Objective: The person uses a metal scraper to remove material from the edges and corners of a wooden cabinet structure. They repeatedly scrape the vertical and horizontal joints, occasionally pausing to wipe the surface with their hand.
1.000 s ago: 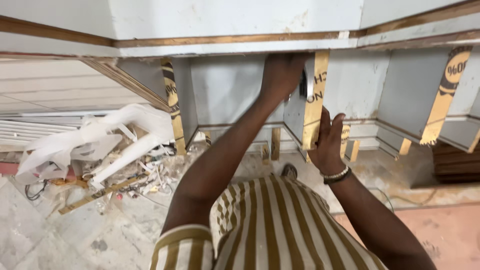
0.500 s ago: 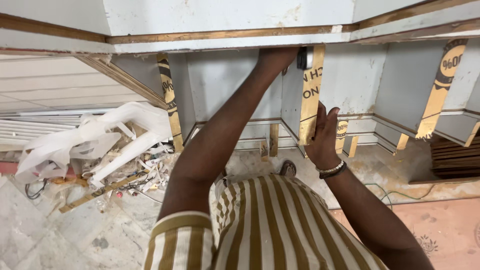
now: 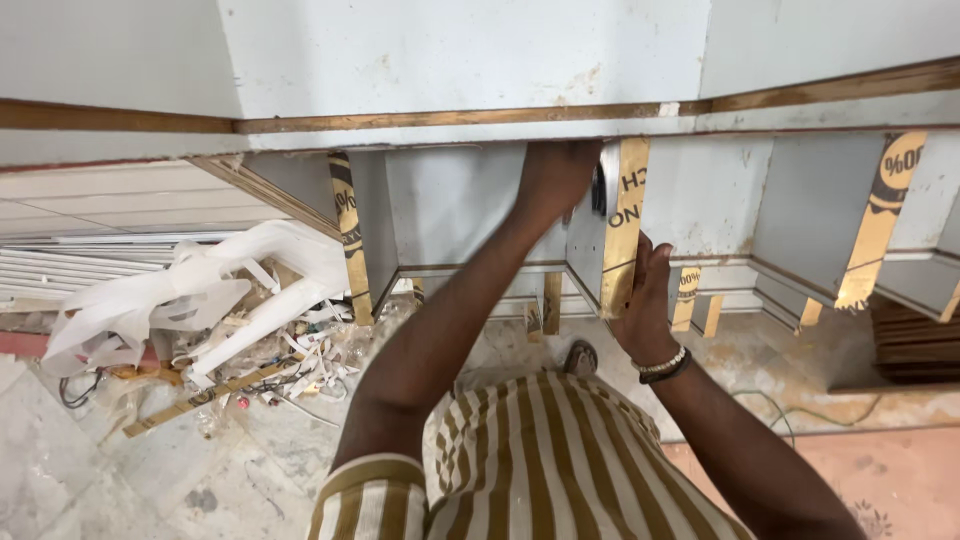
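I look down under a grey cabinet top (image 3: 460,125) with a wood-coloured edge strip. My left hand (image 3: 555,178) reaches up to the top end of an upright grey divider panel (image 3: 588,250), whose front edge carries a gold tape strip. Its fingers are tucked under the cabinet top and hidden. A small dark object (image 3: 599,190) sits beside that hand; what it is cannot be made out. My right hand (image 3: 645,300), with a beaded bracelet at the wrist, grips the panel's front edge lower down.
More grey divider panels with gold edge tape stand to the left (image 3: 345,235) and right (image 3: 875,235). A heap of white plastic sheet, offcuts and wire (image 3: 200,310) lies on the tiled floor at left. Stacked dark boards (image 3: 915,345) lie at right.
My left hand has slid upward along the panel until it sits under the cabinet top. My right hand has stayed on the panel's front edge.
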